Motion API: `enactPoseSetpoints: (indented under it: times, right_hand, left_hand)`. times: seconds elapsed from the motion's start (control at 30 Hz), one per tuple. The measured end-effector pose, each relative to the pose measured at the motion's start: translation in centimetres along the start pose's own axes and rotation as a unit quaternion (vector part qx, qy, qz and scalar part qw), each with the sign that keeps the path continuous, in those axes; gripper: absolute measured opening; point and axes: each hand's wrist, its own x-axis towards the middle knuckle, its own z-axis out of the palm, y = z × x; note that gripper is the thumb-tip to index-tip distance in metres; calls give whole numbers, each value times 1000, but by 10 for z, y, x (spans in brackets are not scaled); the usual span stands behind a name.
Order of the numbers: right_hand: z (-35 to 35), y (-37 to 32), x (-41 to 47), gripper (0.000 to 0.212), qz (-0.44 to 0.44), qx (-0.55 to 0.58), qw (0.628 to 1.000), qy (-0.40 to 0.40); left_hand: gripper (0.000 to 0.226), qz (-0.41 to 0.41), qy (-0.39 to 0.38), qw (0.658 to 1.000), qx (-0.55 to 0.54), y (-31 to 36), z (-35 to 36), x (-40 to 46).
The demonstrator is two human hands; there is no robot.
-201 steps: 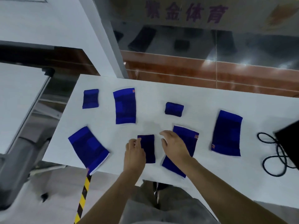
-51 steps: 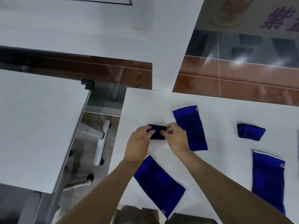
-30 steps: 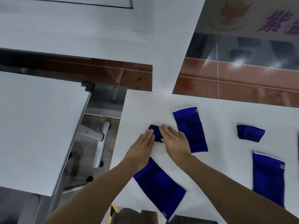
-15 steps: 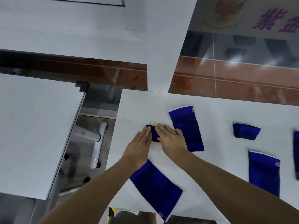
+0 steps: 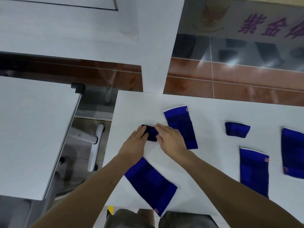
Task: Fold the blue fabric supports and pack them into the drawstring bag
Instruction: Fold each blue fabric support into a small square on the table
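Observation:
A small folded blue support [image 5: 151, 133] lies near the left end of the white table [image 5: 131, 106]. My left hand [image 5: 134, 143] and my right hand [image 5: 171, 139] lie flat on either side of it, fingertips pressing its ends, fingers straight and not curled around it. A flat blue support [image 5: 181, 127] lies just right of my right hand. Another flat support [image 5: 151, 183] lies between my forearms at the front edge. Further right are a folded support [image 5: 237, 130] and two flat supports [image 5: 254, 171] [image 5: 293, 153]. No drawstring bag is in view.
A second white table [image 5: 32, 129] stands to the left, across a gap where a white table foot [image 5: 95, 145] rests on the floor. A white pillar [image 5: 158, 46] rises behind the table's far left corner. Brown floor tiles run behind.
Over the last seconds my hands went from pinching the small support above the table to lying flat on it. In the last half second they hardly moved.

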Motion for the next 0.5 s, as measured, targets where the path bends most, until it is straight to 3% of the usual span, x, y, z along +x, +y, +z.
enactPoseSetpoints:
  times: [0.23, 0.37, 0.5]
  right_hand:
    - [-2, 24, -36, 36, 69, 14, 994, 86]
    - [2, 38, -51, 41, 113, 6, 992, 56]
    - [3, 43, -71, 43, 139, 12, 990, 4]
  left_hand:
    - [53, -76, 44, 996, -26, 24, 6, -24]
    - [47, -132, 53, 989, -36, 38, 16, -53]
    - [30, -183, 6, 982, -51, 53, 24, -77]
